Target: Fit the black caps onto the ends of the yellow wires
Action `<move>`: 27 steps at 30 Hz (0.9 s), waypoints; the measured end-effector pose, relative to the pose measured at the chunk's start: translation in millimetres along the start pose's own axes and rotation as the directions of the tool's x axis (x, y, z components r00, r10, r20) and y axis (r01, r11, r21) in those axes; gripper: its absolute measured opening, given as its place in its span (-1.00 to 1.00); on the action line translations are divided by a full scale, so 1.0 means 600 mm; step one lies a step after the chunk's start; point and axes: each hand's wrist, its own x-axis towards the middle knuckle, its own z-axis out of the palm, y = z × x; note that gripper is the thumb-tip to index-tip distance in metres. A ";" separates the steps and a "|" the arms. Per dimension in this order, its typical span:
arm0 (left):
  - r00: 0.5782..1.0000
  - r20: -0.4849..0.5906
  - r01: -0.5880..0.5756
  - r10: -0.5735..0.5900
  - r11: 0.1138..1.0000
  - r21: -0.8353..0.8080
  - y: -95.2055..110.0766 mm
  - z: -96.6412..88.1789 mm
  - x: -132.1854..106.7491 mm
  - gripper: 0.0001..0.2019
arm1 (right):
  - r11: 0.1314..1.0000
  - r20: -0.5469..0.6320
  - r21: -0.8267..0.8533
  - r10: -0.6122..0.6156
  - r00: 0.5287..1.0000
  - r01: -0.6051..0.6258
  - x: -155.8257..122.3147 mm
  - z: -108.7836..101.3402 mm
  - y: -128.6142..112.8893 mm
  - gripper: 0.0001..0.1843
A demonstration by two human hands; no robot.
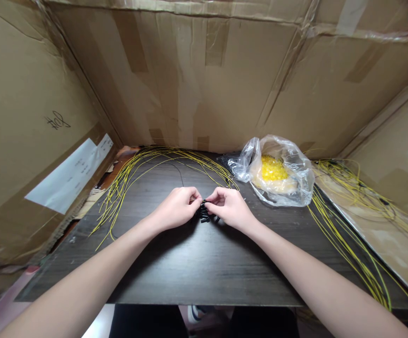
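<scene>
My left hand [180, 207] is closed in a pinch above the middle of the dark table [176, 272]. A thin dark wire [179, 172] runs down into it from the back, and its end is hidden by my fingers. Close beside it, my right hand [229, 206] pinches a small black piece [204, 201], which looks like a connector housing. The fingertips of both hands nearly meet at this piece. Just below them lie several small black pieces [204, 218] of the same look, partly hidden by my hands.
Long yellow wires [119, 188] curve along the table's back and left. At back right sits a clear plastic bag [297, 188] of small yellow parts [273, 169], with a bag of black parts [230, 163] beside it. More yellow wires [344, 249] hang off the right. Cardboard walls [190, 84] enclose the table.
</scene>
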 end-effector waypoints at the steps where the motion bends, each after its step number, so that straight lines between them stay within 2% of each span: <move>1: 1.000 -0.002 -0.002 0.002 1.000 0.000 0.000 0.000 0.000 -0.77 | 1.000 0.001 0.002 0.002 1.000 -0.002 0.000 0.000 0.000 -0.90; 8: 1.000 0.000 -0.025 0.025 1.000 0.013 0.000 0.002 -0.001 -0.77 | 1.000 -0.003 -0.005 -0.002 1.000 0.002 -0.002 0.002 -0.002 -0.89; 14: 0.999 -0.038 -0.025 0.027 0.998 0.052 0.001 0.001 -0.001 -0.77 | 0.999 -0.024 0.030 0.025 0.999 -0.024 -0.001 0.003 -0.002 -0.88; 22: 0.996 0.022 0.084 -0.082 0.992 -0.098 -0.001 -0.009 0.004 -0.75 | 1.000 -0.043 0.031 -0.002 0.999 0.003 0.003 -0.002 -0.002 -0.87; 27: 0.994 0.067 0.096 -0.086 0.983 -0.157 -0.001 -0.006 0.003 -0.75 | 1.000 -0.032 0.011 -0.019 0.999 0.019 0.002 0.001 -0.001 -0.86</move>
